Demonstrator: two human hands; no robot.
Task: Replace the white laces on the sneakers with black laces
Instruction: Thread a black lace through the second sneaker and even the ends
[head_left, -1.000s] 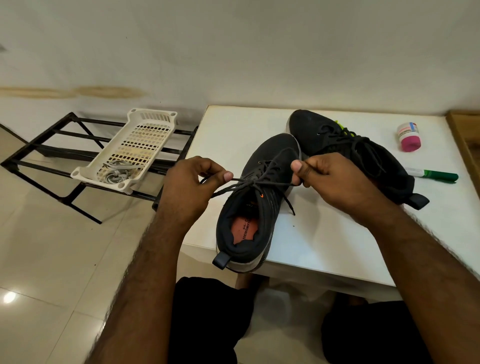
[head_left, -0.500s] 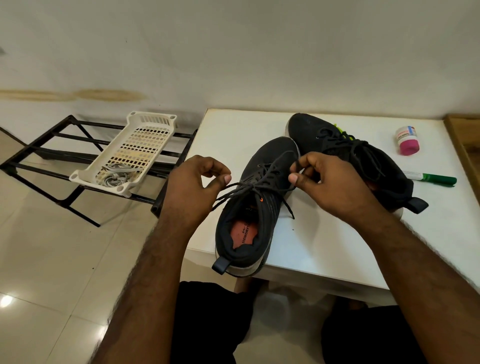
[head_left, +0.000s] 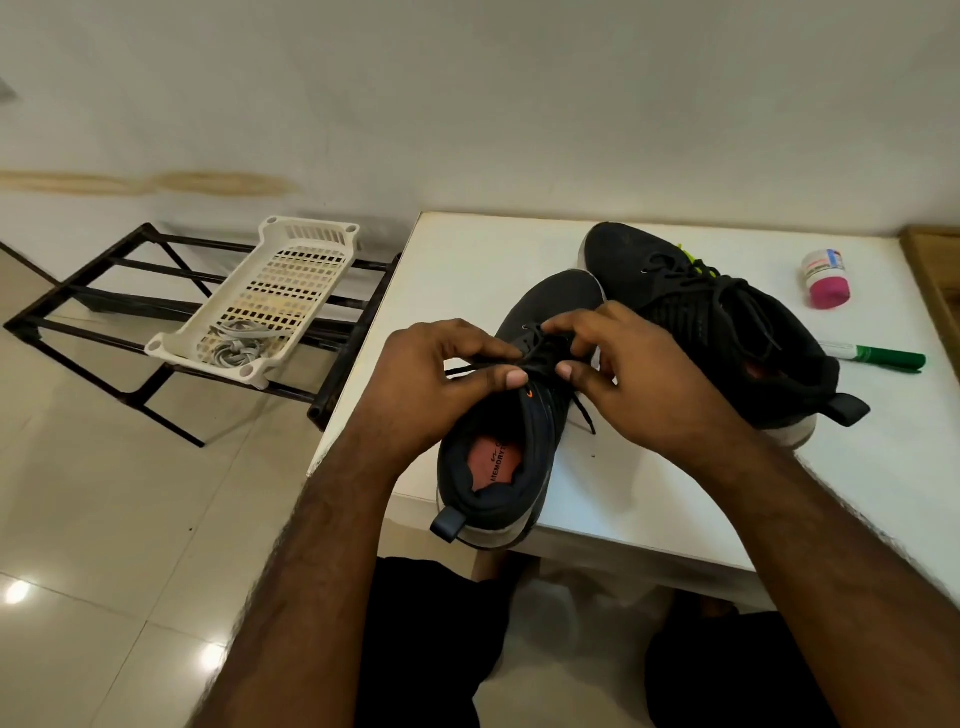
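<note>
Here the white table (head_left: 467, 249) takes up the right half of the view, standing against a pale wall, with a black metal rack (head_left: 93, 291) on the tiled floor to its left. Across the rack lies a cream plastic basket (head_left: 291, 270), tilted toward the camera, and in its near end sits a bundle of pale grey-white laces (head_left: 236, 345).

On the table two black sneakers rest side by side, touching near their toes. The near sneaker (head_left: 550, 306) points away from the camera, its heel hanging just over the table's front edge and its orange insole showing. The far sneaker (head_left: 691, 312) lies behind and to the right, already threaded with black laces and tied.

Both hands meet over the near sneaker's tongue. The left hand (head_left: 431, 374) pinches a strand of the black lace (head_left: 584, 413) between thumb and forefinger; the right hand (head_left: 639, 374) grips the lace just beside it, the fingertips of the two hands nearly touching. One loose lace end trails down onto the table at the shoe's right side.

Further right, a green marker (head_left: 883, 357) lies flat near the far sneaker's heel, and a small white jar with a pink cap (head_left: 826, 278) lies on its side beyond it.
</note>
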